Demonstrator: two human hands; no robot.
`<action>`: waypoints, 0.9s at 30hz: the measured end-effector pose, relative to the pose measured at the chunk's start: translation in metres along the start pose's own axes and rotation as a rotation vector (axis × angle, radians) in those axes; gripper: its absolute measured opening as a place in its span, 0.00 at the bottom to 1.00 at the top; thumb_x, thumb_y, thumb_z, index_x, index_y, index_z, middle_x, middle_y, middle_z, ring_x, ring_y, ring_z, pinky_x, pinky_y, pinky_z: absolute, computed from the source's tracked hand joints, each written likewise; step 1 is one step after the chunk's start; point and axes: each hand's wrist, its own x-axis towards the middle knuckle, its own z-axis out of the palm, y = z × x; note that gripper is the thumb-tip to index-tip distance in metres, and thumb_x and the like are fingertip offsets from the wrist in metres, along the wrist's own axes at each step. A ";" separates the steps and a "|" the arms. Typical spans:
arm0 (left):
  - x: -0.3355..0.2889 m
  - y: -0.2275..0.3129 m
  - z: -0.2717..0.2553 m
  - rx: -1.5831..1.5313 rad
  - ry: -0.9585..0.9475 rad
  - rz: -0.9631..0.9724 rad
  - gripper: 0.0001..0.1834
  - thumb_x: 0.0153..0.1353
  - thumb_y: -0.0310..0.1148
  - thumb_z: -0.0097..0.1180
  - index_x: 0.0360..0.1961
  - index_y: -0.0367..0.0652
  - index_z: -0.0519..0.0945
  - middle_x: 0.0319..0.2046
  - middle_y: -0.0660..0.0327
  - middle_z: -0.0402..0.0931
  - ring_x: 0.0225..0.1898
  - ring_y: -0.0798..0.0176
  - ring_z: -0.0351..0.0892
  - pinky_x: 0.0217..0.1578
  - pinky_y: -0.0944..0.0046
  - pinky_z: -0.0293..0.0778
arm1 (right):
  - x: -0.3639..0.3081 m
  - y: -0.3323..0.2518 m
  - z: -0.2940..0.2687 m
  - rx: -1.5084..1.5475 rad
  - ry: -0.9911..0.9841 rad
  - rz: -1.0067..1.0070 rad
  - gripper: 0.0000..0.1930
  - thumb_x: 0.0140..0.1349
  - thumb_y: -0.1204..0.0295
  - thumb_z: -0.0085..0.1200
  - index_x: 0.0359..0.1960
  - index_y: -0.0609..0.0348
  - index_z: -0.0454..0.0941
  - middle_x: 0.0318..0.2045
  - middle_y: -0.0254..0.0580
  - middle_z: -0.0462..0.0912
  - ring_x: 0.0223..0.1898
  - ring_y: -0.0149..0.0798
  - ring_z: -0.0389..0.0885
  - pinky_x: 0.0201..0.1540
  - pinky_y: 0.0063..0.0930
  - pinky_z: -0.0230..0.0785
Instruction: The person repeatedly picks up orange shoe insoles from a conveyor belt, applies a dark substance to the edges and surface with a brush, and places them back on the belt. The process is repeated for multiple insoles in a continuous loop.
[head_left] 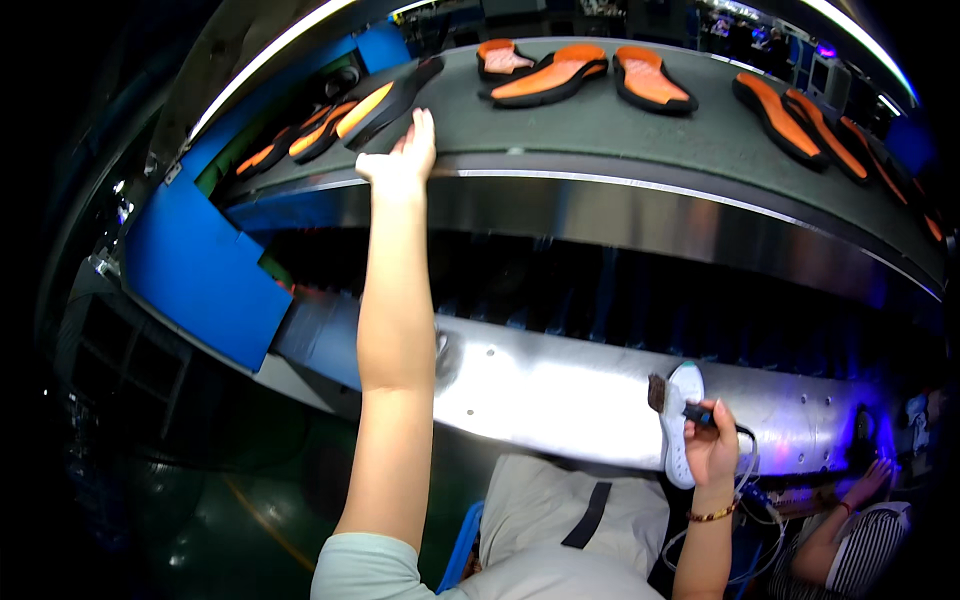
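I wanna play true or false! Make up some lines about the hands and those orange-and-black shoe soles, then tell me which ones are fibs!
1. The left hand is stretched out at the dark green conveyor belt. True.
2. The orange-and-black shoe soles are stacked in one pile. False: they lie spread along the belt.
3. The right hand holds a black-handled brush with dark bristles. True.
4. The brown beaded bracelet is worn just below the left hand. False: it is just below the right hand.

Seemingly no readable lettering anywhere.
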 end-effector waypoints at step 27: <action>0.108 -0.214 0.034 2.232 -0.891 0.625 0.38 0.55 0.55 0.44 0.58 0.35 0.58 0.55 0.45 0.61 0.58 0.49 0.60 0.55 0.59 0.58 | 0.012 -0.011 -0.085 0.042 0.315 -0.120 0.08 0.57 0.74 0.45 0.37 0.64 0.70 0.30 0.48 0.76 0.28 0.40 0.76 0.31 0.27 0.70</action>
